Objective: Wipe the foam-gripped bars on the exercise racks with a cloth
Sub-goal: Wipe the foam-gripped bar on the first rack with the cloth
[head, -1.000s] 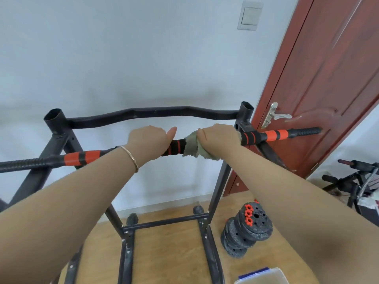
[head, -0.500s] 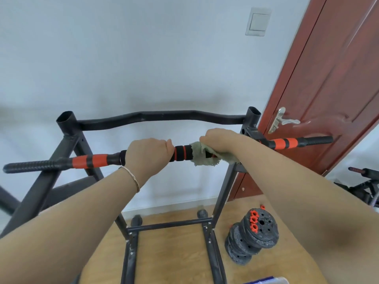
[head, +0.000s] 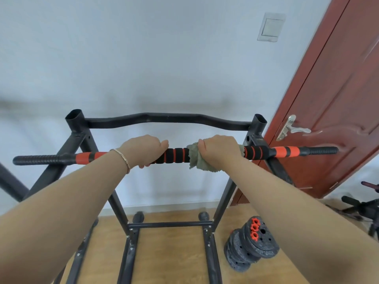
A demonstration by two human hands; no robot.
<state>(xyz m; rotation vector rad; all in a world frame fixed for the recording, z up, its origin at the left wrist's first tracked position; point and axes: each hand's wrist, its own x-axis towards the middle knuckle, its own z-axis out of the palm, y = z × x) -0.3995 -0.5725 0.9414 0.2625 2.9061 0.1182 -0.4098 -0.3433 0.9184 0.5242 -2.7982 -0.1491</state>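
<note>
A long bar (head: 176, 155) with black and orange foam grips lies across a black steel exercise rack (head: 168, 120) at chest height. My left hand (head: 143, 149), a thin bangle on its wrist, grips the bar left of centre. My right hand (head: 220, 149) wraps a grey-green cloth (head: 193, 155) round the bar right of centre; the cloth's ends stick out on both sides of the fist and hang below it. A short stretch of striped foam shows between my two hands.
A white wall stands behind the rack, with a red-brown door (head: 332, 119) and its silver handle (head: 290, 128) to the right. A stack of black weight plates (head: 251, 249) sits on the wooden floor at the lower right. More dark equipment (head: 363, 208) lies at the far right.
My right hand has slid the cloth rightward along the bar, exposing more striped foam between my hands. My left hand keeps its grip. The view has shifted slightly.
</note>
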